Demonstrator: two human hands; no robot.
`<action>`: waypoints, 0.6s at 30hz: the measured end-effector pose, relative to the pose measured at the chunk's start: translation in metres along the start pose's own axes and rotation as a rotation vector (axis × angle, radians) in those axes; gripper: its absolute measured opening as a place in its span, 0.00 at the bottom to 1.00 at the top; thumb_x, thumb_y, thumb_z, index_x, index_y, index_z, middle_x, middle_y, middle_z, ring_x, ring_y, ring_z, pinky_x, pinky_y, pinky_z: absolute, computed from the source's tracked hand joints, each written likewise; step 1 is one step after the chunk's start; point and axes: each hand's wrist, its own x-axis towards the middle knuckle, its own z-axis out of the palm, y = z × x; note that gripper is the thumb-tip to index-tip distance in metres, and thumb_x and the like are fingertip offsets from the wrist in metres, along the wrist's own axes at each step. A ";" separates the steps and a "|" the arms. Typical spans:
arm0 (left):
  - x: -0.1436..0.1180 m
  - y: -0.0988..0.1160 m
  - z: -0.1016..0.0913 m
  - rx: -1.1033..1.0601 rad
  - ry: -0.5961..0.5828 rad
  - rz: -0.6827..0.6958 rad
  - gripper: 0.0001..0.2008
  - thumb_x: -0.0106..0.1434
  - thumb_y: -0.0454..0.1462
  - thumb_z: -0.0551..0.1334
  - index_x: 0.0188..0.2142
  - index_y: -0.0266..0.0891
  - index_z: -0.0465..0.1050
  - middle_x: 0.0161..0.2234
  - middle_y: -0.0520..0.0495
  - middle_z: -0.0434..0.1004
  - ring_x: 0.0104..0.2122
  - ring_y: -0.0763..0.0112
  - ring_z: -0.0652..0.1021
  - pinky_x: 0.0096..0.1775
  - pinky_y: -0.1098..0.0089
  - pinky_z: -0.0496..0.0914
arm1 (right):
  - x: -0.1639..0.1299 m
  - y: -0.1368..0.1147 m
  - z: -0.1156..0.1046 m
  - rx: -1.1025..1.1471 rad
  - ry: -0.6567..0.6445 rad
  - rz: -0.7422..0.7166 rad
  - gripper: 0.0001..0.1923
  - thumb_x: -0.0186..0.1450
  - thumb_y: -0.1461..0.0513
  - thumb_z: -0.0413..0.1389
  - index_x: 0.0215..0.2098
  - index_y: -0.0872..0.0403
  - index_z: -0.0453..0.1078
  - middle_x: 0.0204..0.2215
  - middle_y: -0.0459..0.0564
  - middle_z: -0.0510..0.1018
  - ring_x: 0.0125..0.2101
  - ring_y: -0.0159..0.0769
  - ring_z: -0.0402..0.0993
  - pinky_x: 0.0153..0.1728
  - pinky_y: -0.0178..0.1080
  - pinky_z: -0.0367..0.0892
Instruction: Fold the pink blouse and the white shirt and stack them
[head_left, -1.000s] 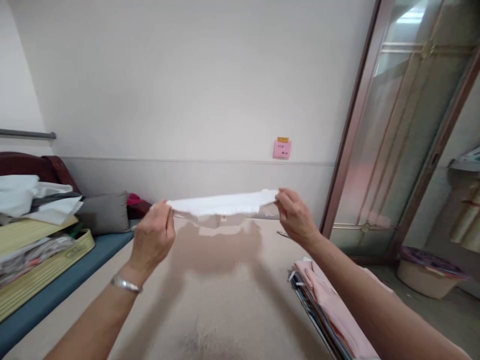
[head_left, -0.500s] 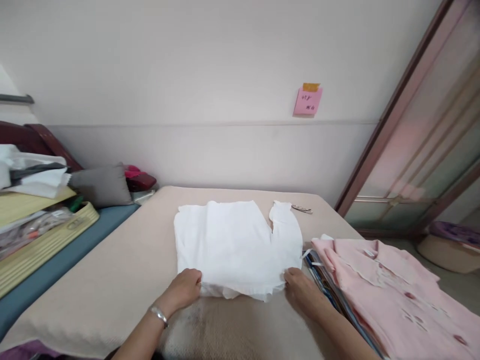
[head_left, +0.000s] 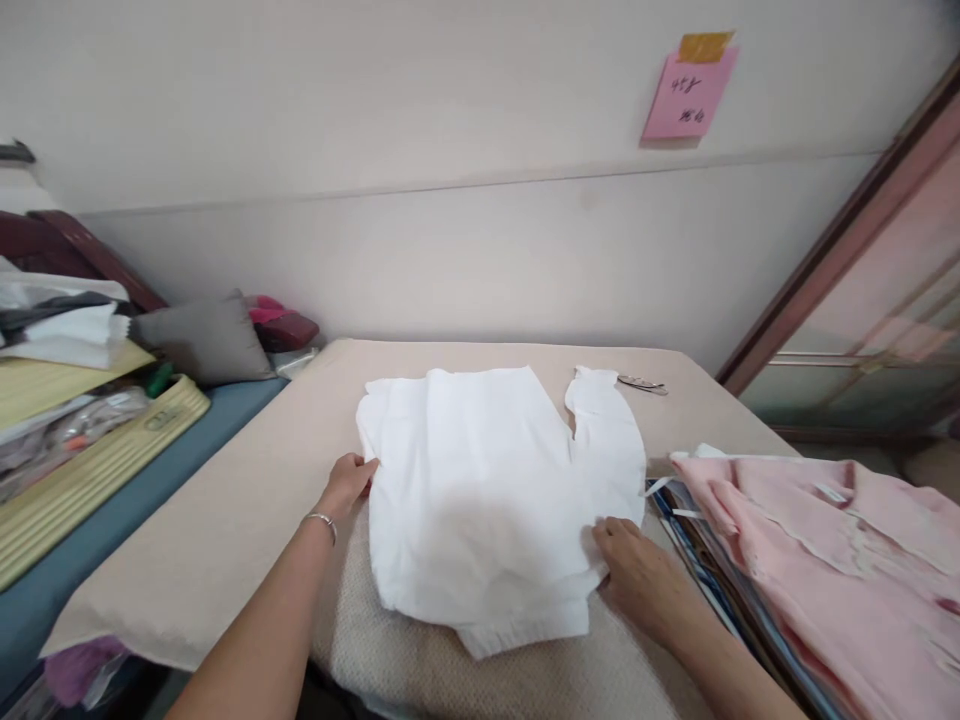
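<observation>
A white garment point(head_left: 487, 480) lies spread on the beige padded cover, its lower edge gathered and hanging toward me. A narrow flap stands off at its upper right, separated by a notch. My left hand point(head_left: 351, 482), with a silver bracelet at the wrist, pinches the garment's left edge about halfway up. At the lower right edge, my right hand point(head_left: 637, 575) has its fingers curled over the cloth, the thumb partly hidden. Just beyond the flap lies a small pair of metal snips or scissors point(head_left: 643, 385).
To the right, a pink embroidered top point(head_left: 832, 540) lies on a stack of folded clothes point(head_left: 701, 550). A grey pillow point(head_left: 202, 340) and a yellow box point(head_left: 112, 470) with bagged items stand at left. A pink note point(head_left: 690, 92) is taped to the wall behind.
My left hand has moved up from the lower left corner to the garment's left side. The lower part of the garment now lies flatter and reaches nearer to me. The view has shifted.
</observation>
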 end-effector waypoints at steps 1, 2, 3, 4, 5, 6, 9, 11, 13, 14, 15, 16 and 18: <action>0.001 -0.001 0.000 -0.008 0.002 -0.007 0.09 0.62 0.42 0.57 0.32 0.39 0.69 0.27 0.44 0.78 0.29 0.64 0.80 0.31 0.68 0.70 | 0.001 0.001 0.001 -0.006 -0.006 0.002 0.17 0.59 0.76 0.50 0.40 0.58 0.74 0.43 0.58 0.76 0.47 0.47 0.71 0.46 0.41 0.64; 0.003 -0.003 -0.003 -0.002 0.015 -0.017 0.08 0.61 0.41 0.57 0.31 0.39 0.69 0.27 0.45 0.77 0.29 0.63 0.79 0.31 0.67 0.69 | 0.002 0.001 0.003 -0.012 -0.016 0.008 0.16 0.59 0.76 0.50 0.40 0.58 0.74 0.43 0.58 0.76 0.47 0.47 0.71 0.45 0.41 0.64; 0.004 -0.005 -0.008 0.019 0.036 -0.029 0.06 0.59 0.40 0.58 0.31 0.39 0.68 0.27 0.44 0.77 0.30 0.62 0.79 0.32 0.66 0.69 | 0.003 0.002 0.004 -0.017 -0.025 0.010 0.15 0.60 0.75 0.51 0.40 0.57 0.74 0.43 0.58 0.76 0.47 0.47 0.71 0.45 0.41 0.64; 0.005 -0.007 -0.014 0.048 0.059 -0.041 0.05 0.57 0.39 0.60 0.31 0.40 0.68 0.28 0.43 0.77 0.31 0.59 0.79 0.33 0.64 0.69 | 0.004 0.002 0.005 -0.022 -0.031 0.009 0.15 0.60 0.75 0.51 0.39 0.57 0.74 0.43 0.58 0.76 0.47 0.47 0.71 0.44 0.41 0.64; 0.004 -0.008 -0.021 0.078 0.077 -0.053 0.06 0.55 0.39 0.61 0.32 0.40 0.69 0.30 0.41 0.78 0.33 0.55 0.80 0.34 0.62 0.70 | 0.004 0.002 0.006 -0.027 -0.032 0.005 0.14 0.60 0.74 0.52 0.39 0.58 0.74 0.44 0.59 0.76 0.47 0.48 0.71 0.43 0.42 0.64; 0.003 -0.007 -0.026 0.117 0.092 -0.065 0.07 0.54 0.38 0.62 0.33 0.40 0.69 0.32 0.39 0.78 0.36 0.51 0.79 0.36 0.59 0.70 | 0.004 0.002 0.006 -0.033 -0.030 0.000 0.14 0.60 0.74 0.52 0.40 0.58 0.75 0.44 0.59 0.76 0.47 0.48 0.71 0.43 0.42 0.65; -0.009 0.003 -0.032 0.312 0.196 -0.027 0.14 0.56 0.38 0.62 0.42 0.37 0.70 0.41 0.31 0.77 0.42 0.44 0.78 0.41 0.53 0.69 | 0.004 0.000 0.005 -0.044 -0.025 -0.015 0.14 0.60 0.74 0.52 0.39 0.58 0.75 0.43 0.60 0.76 0.46 0.49 0.71 0.43 0.42 0.65; -0.021 0.016 -0.025 0.463 0.297 0.140 0.15 0.64 0.39 0.57 0.48 0.35 0.69 0.47 0.29 0.75 0.48 0.45 0.76 0.45 0.53 0.68 | 0.004 -0.001 0.003 -0.049 -0.032 -0.015 0.14 0.60 0.75 0.52 0.38 0.57 0.75 0.42 0.59 0.76 0.46 0.49 0.72 0.42 0.42 0.65; -0.032 0.028 -0.012 0.562 0.248 0.383 0.14 0.69 0.40 0.51 0.48 0.37 0.69 0.50 0.31 0.73 0.53 0.49 0.73 0.51 0.55 0.66 | 0.004 -0.001 0.002 -0.054 -0.038 -0.013 0.14 0.60 0.75 0.52 0.38 0.57 0.75 0.42 0.59 0.76 0.46 0.48 0.72 0.42 0.41 0.64; -0.037 0.033 -0.005 0.590 0.170 0.470 0.14 0.70 0.40 0.50 0.47 0.39 0.70 0.50 0.34 0.74 0.54 0.51 0.72 0.54 0.56 0.64 | 0.004 -0.001 0.001 -0.055 -0.041 -0.007 0.13 0.60 0.74 0.52 0.38 0.57 0.75 0.42 0.59 0.76 0.46 0.48 0.72 0.41 0.40 0.64; -0.040 0.036 0.002 0.610 0.086 0.517 0.13 0.70 0.39 0.50 0.46 0.39 0.72 0.50 0.35 0.75 0.54 0.52 0.72 0.55 0.55 0.63 | 0.004 0.000 0.001 -0.053 -0.046 0.002 0.13 0.60 0.74 0.53 0.37 0.57 0.75 0.42 0.58 0.76 0.46 0.47 0.72 0.39 0.40 0.64; -0.042 0.037 0.007 0.625 0.019 0.522 0.13 0.70 0.39 0.51 0.44 0.39 0.72 0.49 0.36 0.76 0.52 0.51 0.73 0.55 0.54 0.63 | 0.004 0.000 0.000 -0.050 -0.054 0.009 0.12 0.60 0.74 0.53 0.37 0.56 0.75 0.41 0.57 0.76 0.45 0.45 0.72 0.38 0.39 0.63; -0.043 0.036 0.015 0.639 -0.026 0.459 0.13 0.69 0.38 0.52 0.43 0.37 0.74 0.46 0.34 0.77 0.49 0.49 0.75 0.53 0.50 0.63 | 0.003 0.002 -0.001 -0.049 -0.063 0.016 0.12 0.60 0.74 0.52 0.36 0.55 0.74 0.41 0.56 0.75 0.43 0.43 0.72 0.35 0.38 0.61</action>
